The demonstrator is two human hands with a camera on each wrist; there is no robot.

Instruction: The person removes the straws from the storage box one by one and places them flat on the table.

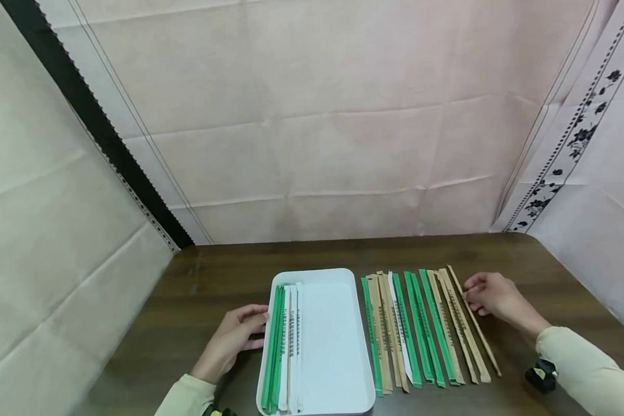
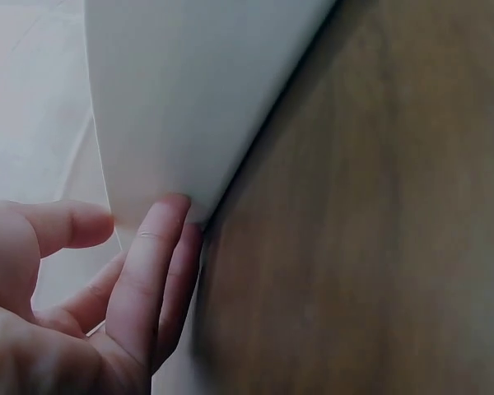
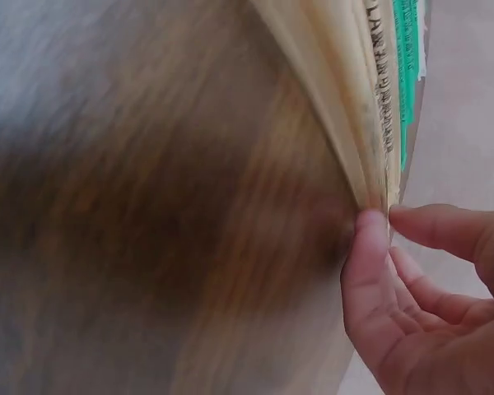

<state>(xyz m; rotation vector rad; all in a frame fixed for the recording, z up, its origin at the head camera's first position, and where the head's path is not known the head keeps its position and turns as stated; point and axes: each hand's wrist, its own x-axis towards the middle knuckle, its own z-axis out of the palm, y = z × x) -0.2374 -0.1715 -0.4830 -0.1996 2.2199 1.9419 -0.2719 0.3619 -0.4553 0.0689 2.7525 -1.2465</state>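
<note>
While left hand [image 1: 234, 336] steadied tray [image 1: 338, 335], right hand [image 1: 494, 297] pinched brown packet [image 1: 486, 346]

As thumb and forefinger closed lightly on the brown packet toward its far end, it lay outermost in a row of packets [image 1: 418, 329] on the tabletop [image 1: 229, 271], right of the tray. The left hand's fingers, loosely bent, held the tray's left rim against the thumb. Inside, green packets [image 1: 277, 346] and white packets [image 1: 293, 346] lay along that side.

Slim and apparently paper-wrapped, the brown packet looked light and fairly stiff, likely to slide easily and crease under a hard squeeze. A gentle pinch near mid-length seemed best for balance, taken from the free outer side, since its neighbour lay close. The tray, probably light plastic, looked apt to skid; its rim offered the surest hold.
</note>
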